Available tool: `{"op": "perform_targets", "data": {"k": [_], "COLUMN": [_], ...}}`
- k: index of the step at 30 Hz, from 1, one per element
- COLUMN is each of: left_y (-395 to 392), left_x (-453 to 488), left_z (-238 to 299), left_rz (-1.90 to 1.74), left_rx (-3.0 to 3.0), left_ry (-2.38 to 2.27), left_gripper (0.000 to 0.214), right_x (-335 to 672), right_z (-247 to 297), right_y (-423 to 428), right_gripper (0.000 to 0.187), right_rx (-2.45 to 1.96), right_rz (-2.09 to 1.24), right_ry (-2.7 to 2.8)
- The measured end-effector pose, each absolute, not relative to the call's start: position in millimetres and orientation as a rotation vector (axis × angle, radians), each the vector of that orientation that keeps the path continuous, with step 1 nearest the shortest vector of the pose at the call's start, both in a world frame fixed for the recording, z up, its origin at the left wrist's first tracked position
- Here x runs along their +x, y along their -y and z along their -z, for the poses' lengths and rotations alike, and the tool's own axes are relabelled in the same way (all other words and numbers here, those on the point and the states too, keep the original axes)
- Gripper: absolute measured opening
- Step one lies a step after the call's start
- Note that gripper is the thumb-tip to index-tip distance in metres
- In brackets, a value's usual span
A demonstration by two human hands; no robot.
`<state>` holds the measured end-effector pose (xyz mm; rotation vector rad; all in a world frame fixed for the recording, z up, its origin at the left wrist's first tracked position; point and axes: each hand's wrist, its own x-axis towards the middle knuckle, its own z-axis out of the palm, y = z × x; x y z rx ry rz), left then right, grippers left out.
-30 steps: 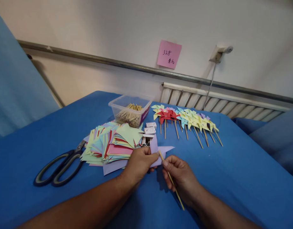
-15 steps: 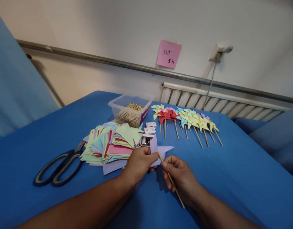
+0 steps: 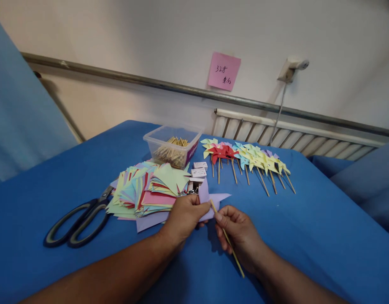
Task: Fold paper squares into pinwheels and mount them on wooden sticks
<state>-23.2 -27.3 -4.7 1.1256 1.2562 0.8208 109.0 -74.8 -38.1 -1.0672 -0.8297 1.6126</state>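
My left hand [image 3: 188,214] pinches a purple paper pinwheel [image 3: 217,199] between thumb and fingers. Slanting down toward me, a thin wooden stick [image 3: 232,249] is gripped near its upper part by my right hand [image 3: 237,232]. The stick's top end lies against the pinwheel's middle, by my left thumb; whether it is fastened there I cannot tell. Left of my left hand spreads a pile of cut coloured paper [image 3: 150,185]. Just behind the pinwheel stands a small open box [image 3: 194,185] holding shiny metal bits.
Large scissors [image 3: 77,223] lie left of the paper. Behind it is a clear plastic tub [image 3: 150,143] of wooden sticks, with small white boxes [image 3: 199,172] beside it. Several finished pinwheels [image 3: 254,156] lie back right on the blue cloth [image 3: 308,236]. A radiator [image 3: 245,128] runs along the wall.
Almost nothing differs. The stick's top end has shifted very slightly to the right against the pinwheel; both hands keep their grip.
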Motion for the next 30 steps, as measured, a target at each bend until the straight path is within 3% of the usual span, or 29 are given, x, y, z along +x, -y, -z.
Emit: {"op": "perform_targets", "data": {"k": [30], "left_y": [26.6], "left_x": [-24.3], "left_z": [8.4], "left_rz": [-0.793], "left_rx": [1.158], "left_ry": [-1.235], "left_gripper": [0.025], "right_x": [113.0], "right_z": [40.8], "right_y": [75.1], "right_gripper": [0.028], "right_rx": [-0.996], "right_rz": [-1.710], "right_ry": [0.822]}}
